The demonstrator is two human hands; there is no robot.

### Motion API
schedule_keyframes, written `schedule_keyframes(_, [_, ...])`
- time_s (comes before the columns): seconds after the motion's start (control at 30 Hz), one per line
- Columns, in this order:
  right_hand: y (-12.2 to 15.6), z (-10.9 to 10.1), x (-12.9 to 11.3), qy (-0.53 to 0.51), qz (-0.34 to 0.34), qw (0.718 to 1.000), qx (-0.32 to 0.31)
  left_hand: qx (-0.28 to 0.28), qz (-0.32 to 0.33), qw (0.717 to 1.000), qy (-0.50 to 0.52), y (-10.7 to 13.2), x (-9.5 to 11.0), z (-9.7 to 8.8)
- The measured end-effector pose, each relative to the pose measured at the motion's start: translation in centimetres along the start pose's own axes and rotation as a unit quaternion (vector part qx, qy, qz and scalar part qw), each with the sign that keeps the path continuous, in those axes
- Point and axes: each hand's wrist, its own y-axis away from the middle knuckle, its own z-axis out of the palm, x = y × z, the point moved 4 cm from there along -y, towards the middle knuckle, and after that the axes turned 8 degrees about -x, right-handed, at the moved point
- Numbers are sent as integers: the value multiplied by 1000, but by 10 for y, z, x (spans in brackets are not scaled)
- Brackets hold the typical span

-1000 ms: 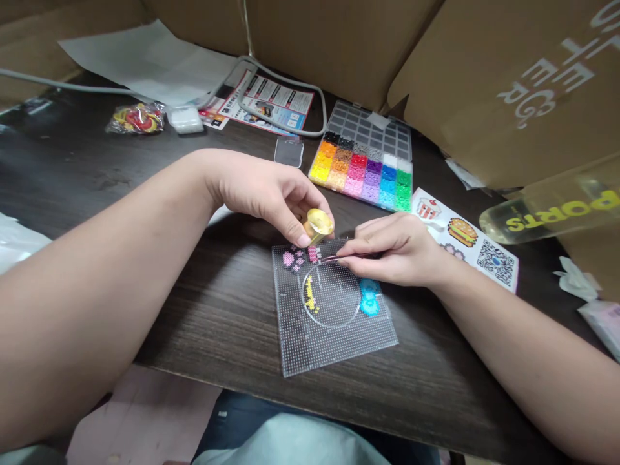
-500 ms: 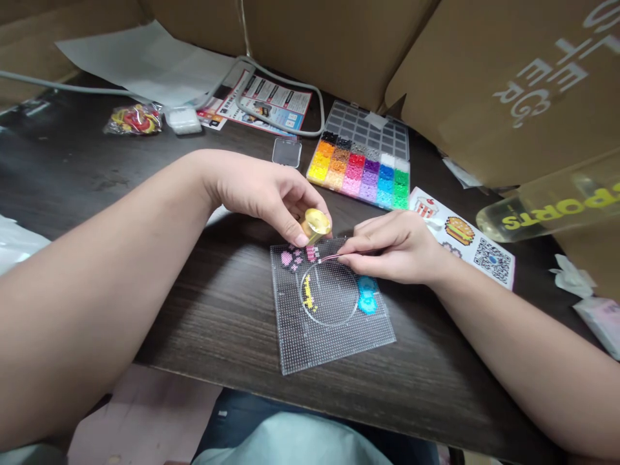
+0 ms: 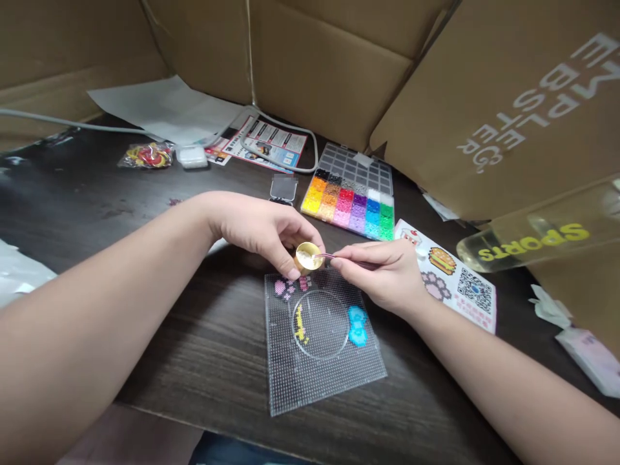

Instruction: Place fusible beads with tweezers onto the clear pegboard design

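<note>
My left hand point(image 3: 264, 236) is closed around a small gold cup point(image 3: 307, 265), with pale contents showing inside its rim. My right hand point(image 3: 382, 271) pinches slim dark tweezers point(image 3: 356, 260), whose tips reach into the cup's mouth. Below both hands lies a clear square pegboard point(image 3: 324, 381) with a raised ring. On it sit a blue bow shape point(image 3: 357, 326), a yellow bead strip point(image 3: 300, 324) inside the ring, and pink bead shapes point(image 3: 281, 288) near the far edge, partly under the cup.
A compartment box of coloured beads point(image 3: 349, 210) stands behind my hands. A pattern card point(image 3: 472, 300) lies right, near a clear SPORTS bottle point(image 3: 527, 242). Further back are a small dark square case point(image 3: 283, 188), a bag of bands point(image 3: 146, 155), a printed leaflet point(image 3: 271, 145), and a cable point(image 3: 317, 152).
The tweezers' tips have gone from above the pegboard into the cup's mouth. The cup has turned more upright in my left hand. The camera view has tilted upward.
</note>
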Motion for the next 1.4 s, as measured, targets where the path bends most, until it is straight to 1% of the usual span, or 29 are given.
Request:
schedule_keyframes(0.23, [4,-4,0,53,-19,998,1,-5,2,1000,25,-1,-2,-1])
schedule_keyframes(0.43, [7,-5,-4,46,-36,998,-12,-11,4,999,34,-1,-3,-2])
schedule_keyframes(0.67, [9,-7,-2,59,4,998,6,-5,4,1000,15,0,-3,-3])
schedule_keyframes(0.83, [11,-11,2,22,43,998,34,0,-1,1000,12,1,-3,-4])
schedule_keyframes(0.93, [11,-14,7,-1,53,998,36,20,-4,1000,-2,2,-3,-6])
schedule_keyframes(1.0, [9,-14,10,-5,39,999,5,32,-8,999,-9,3,-4,-7])
schedule_keyframes(1.07, [6,-11,10,-5,10,998,-64,40,-10,999,-16,3,-3,-8])
schedule_keyframes(1.13, [3,-6,9,-7,-23,990,-138,45,-11,999,-23,4,-3,-9])
schedule_keyframes(1.17, [2,-4,8,-8,-34,986,-165,47,-8,999,-25,4,-3,-9])
schedule_keyframes(1.2, [0,-3,8,-9,-42,983,-181,47,-5,999,-26,4,-3,-10])
schedule_keyframes(1.27, [-1,-2,7,-10,-50,980,-194,44,1,999,-21,3,-3,-10])
schedule_keyframes(1.4, [-1,-2,10,0,-29,977,-209,45,3,999,-14,2,-5,-10])
